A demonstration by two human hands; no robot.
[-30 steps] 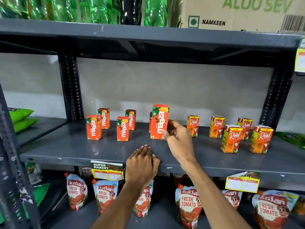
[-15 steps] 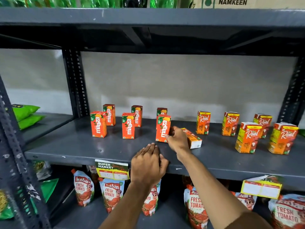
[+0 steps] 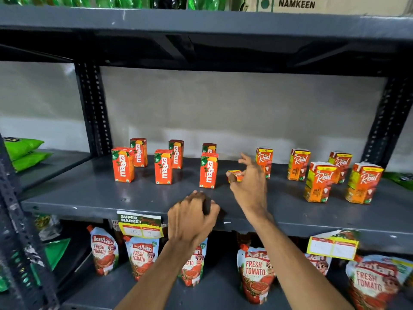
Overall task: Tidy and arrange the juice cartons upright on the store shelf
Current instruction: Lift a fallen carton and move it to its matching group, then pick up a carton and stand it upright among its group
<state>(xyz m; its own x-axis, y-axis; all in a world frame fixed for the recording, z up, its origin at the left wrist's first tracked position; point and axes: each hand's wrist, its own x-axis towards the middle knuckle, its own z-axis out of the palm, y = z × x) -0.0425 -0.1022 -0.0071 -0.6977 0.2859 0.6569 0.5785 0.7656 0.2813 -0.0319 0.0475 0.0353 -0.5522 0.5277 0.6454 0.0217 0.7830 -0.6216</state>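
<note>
Several orange Maaza cartons (image 3: pixel 163 166) stand upright in two rows on the left of the grey shelf (image 3: pixel 89 193); the nearest is the front Maaza carton (image 3: pixel 209 170). Several Real cartons (image 3: pixel 319 182) stand upright on the right. Between the groups a fallen Real carton (image 3: pixel 235 174) lies on its side, mostly hidden under my right hand (image 3: pixel 251 182). My thumb presses its yellow end and my fingers arch over it. My left hand (image 3: pixel 193 217) rests on the shelf's front edge with curled fingers, holding nothing.
Tomato sauce pouches (image 3: pixel 254 274) line the shelf below, behind hanging price tags (image 3: pixel 139 224). Green bottles and a cardboard box (image 3: pixel 312 4) sit on the shelf above. Dark slotted uprights (image 3: pixel 93 108) frame the bay, and green packets (image 3: pixel 24 151) lie on the left.
My right hand let go of the Maaza carton, now standing upright in the front row, and moved right onto the fallen Real carton. My left hand's fingers curled up.
</note>
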